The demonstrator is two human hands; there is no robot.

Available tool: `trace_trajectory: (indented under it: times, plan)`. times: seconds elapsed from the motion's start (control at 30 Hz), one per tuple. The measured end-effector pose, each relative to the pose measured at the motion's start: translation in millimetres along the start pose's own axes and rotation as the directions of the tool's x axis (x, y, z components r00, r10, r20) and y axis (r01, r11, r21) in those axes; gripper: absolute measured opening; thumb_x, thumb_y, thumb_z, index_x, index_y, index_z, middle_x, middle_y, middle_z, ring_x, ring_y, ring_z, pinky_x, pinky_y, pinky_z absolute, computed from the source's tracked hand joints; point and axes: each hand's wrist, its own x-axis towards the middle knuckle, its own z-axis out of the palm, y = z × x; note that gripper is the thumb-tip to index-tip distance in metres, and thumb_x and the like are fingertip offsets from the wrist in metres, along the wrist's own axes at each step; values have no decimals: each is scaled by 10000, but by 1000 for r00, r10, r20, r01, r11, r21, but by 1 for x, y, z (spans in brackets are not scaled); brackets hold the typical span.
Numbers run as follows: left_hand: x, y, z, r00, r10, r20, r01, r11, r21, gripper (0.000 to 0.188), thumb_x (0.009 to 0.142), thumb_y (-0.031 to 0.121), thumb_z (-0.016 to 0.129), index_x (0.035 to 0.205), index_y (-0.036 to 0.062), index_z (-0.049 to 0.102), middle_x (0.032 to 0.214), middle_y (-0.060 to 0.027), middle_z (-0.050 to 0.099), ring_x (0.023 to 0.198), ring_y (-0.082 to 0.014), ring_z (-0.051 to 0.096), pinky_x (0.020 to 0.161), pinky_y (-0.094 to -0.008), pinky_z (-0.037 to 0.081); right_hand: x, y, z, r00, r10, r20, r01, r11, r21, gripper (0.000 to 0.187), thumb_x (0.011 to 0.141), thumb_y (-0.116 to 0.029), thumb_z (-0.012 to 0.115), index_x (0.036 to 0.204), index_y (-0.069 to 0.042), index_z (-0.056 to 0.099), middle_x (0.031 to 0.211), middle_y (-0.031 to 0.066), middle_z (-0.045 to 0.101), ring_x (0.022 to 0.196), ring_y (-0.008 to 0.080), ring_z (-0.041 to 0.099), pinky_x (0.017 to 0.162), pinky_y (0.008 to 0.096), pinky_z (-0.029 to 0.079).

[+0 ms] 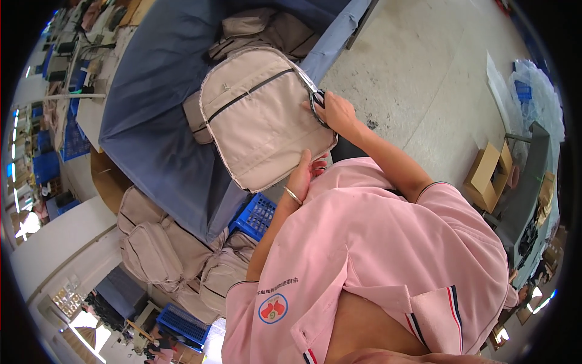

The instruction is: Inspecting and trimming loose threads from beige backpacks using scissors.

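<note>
A beige fabric bag (260,127) with a dark zip strip across it and a raw edge around it lies before me, partly over a blue cloth-lined bin. My left hand (299,177) is closed on its near edge, thumb on top, fingers hidden beneath. In my right hand (341,114) is a pair of scissors (315,96) with dark handles. Its blades point away from me along the bag's right edge, and I cannot tell whether they touch it. A small red patterned thing (319,165) shows beside my left hand, its kind unclear.
More beige bags (267,29) lie inside the blue bin (151,103). Several others (163,255) are piled at the lower left, near a blue plastic crate (257,213). On the right stand an open cardboard box (488,176) and a grey bin (527,200).
</note>
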Motion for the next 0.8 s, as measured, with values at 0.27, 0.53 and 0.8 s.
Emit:
trace_trajectory:
  times: [0.27, 0.53, 0.8]
  plan:
    - [3, -11, -16, 998, -23, 54, 24, 1000, -9, 547, 1024, 511, 397, 1212, 52, 627, 1088, -44, 665, 966, -131, 558, 902, -281, 433, 35, 8, -1, 965, 102, -240, -77, 991, 112, 654, 854, -642, 584, 825, 11, 601, 787, 265, 644, 798, 464, 627, 697, 523, 472]
    - [-14, -29, -26, 999, -17, -45, 19, 998, 61, 565, 980, 527, 494, 1234, 42, 633, 1120, -61, 656, 979, -148, 549, 931, -298, 432, 139, -45, -15, 968, -120, -223, 174, 954, 244, 366, 784, -340, 741, 897, -39, 566, 854, 213, 661, 871, 411, 640, 746, 485, 486]
    - [-64, -26, -19, 932, 79, -355, -6, 980, 201, 656, 927, 490, 616, 1314, -37, 563, 1350, -140, 566, 1221, -221, 527, 1055, -306, 372, 158, -20, -6, 970, -205, 132, 111, 853, 510, 216, 774, -77, 728, 875, -11, 549, 725, 62, 584, 628, 162, 590, 573, 326, 453]
